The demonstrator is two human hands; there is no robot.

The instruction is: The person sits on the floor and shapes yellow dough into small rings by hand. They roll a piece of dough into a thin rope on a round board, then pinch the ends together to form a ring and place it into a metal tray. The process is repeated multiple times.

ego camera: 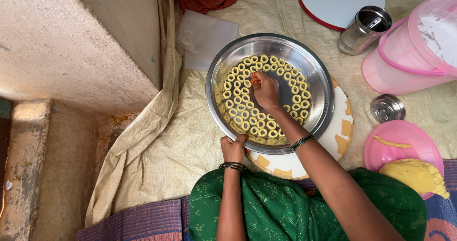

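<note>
A round steel tray (pixel 318 76) rests on a round white board (pixel 340 131) in front of me. Several small yellow dough rings (pixel 243 112) are laid out in rows inside the tray. My left hand (pixel 233 148) grips the tray's near rim, thumb over the edge. My right hand (pixel 265 89) reaches into the middle of the tray, fingertips pinched on a dough ring among the rows; the ring itself is mostly hidden by my fingers. Dark bangles circle both wrists.
A pink plate (pixel 399 143) with a yellow dough lump (pixel 416 175) sits at the right. A small steel lid (pixel 387 108), a steel cup (pixel 364 29), a pink jug (pixel 414 50) and a white round board (pixel 340 0) lie beyond. A concrete step (pixel 71 41) stands left.
</note>
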